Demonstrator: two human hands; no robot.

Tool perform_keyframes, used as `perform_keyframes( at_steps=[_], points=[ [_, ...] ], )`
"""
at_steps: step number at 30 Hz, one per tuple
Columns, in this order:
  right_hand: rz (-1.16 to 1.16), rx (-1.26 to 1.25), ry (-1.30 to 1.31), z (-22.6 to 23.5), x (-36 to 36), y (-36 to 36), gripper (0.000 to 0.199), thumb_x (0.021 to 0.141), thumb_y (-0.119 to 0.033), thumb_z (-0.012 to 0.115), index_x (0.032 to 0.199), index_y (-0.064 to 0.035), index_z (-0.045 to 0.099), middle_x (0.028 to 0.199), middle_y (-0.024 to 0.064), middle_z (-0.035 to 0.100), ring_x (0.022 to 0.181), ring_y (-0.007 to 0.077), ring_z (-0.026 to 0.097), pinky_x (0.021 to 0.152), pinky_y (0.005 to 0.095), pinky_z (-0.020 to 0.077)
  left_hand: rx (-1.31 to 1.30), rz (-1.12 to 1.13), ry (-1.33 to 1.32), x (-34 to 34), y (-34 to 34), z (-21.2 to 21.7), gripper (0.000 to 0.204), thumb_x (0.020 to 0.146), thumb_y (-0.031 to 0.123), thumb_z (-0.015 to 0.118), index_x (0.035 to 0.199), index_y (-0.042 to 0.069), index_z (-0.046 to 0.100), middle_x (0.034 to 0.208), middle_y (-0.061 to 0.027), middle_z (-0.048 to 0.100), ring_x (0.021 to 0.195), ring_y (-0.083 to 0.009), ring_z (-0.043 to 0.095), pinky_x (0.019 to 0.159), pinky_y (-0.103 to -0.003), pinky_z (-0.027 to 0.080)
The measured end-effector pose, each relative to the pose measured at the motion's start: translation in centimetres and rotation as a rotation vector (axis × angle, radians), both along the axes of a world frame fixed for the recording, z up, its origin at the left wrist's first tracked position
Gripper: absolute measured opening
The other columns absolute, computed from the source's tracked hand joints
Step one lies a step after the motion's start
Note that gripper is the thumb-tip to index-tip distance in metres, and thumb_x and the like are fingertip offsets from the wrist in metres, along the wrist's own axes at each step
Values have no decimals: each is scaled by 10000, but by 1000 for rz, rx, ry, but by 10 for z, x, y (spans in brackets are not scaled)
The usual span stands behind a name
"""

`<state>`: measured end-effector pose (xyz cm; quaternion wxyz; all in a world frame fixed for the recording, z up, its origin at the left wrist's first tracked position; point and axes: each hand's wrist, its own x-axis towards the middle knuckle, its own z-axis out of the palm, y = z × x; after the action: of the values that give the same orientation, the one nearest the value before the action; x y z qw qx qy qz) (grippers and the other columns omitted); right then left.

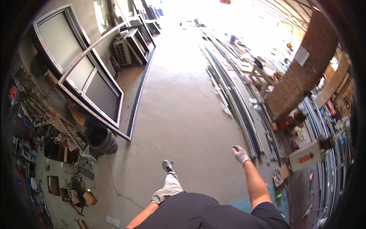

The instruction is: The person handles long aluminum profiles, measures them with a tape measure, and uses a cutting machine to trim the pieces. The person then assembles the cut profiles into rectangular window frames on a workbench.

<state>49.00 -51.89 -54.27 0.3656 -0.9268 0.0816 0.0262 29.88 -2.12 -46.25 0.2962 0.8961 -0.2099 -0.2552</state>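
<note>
My right hand [240,155], in a pale glove with bare fingertips, is held out over the floor at the right. Its fingers are curled in, and nothing shows in them. Long dark and silver metal profiles [244,128] lie on the floor nearest to that hand, apart from it. Low at my left side, my left hand [158,196], also in a pale glove, is next to my light trouser leg. My body hides part of it, and its fingers cannot be made out. One grey shoe [166,165] is forward on the concrete floor [179,114].
At the left, a framed door panel [87,72] leans on the wall beside a black bin [103,140]. Boxes and tools clutter the lower left. A brick pillar [301,68], a white box [305,155] and stacked metal bars [319,122] stand or lie at the right.
</note>
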Motion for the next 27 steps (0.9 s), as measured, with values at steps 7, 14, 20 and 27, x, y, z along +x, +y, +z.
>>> perform_keyframes(
  at_steps=[7, 14, 20, 27],
  points=[
    [-9, -236, 496, -79, 107, 49, 465, 933, -415, 568, 1164, -30, 687, 1225, 238, 667, 1165, 392, 630, 986, 452, 505, -338, -98, 55, 249, 77, -29, 264, 978, 258, 453, 1067, 80, 626, 1017, -173, 635, 961, -286, 622, 868, -385, 458],
    [337, -145, 1190, -172, 100, 126, 580, 938, -453, 552, 1317, -17, 615, 1396, 225, 570, 1317, 348, 535, 1091, 408, 427, -626, 255, 582, 410, 156, -68, 389, 962, 165, 515, 1340, 103, 582, 1317, -177, 620, 1214, -260, 612, 1036, -340, 457],
    [361, -118, 1175, -201, 307, 143, 609, 921, -491, 543, 1288, -15, 636, 1370, 231, 588, 1288, 372, 553, 1083, 419, 440, -263, 314, 454, 589, 197, -69, 377, 907, 90, 518, 1268, 72, 624, 1214, -150, 668, 1110, -249, 654, 961, -334, 504],
    [108, -335, 513, -132, 774, 110, 550, 916, -457, 583, 1240, -20, 660, 1275, 248, 637, 1222, 389, 598, 1050, 436, 472, -20, 466, 186, 784, 242, -7, 375, 843, 3, 521, 1185, 36, 672, 1093, -118, 723, 989, -236, 703, 872, -327, 560]
  ],
)
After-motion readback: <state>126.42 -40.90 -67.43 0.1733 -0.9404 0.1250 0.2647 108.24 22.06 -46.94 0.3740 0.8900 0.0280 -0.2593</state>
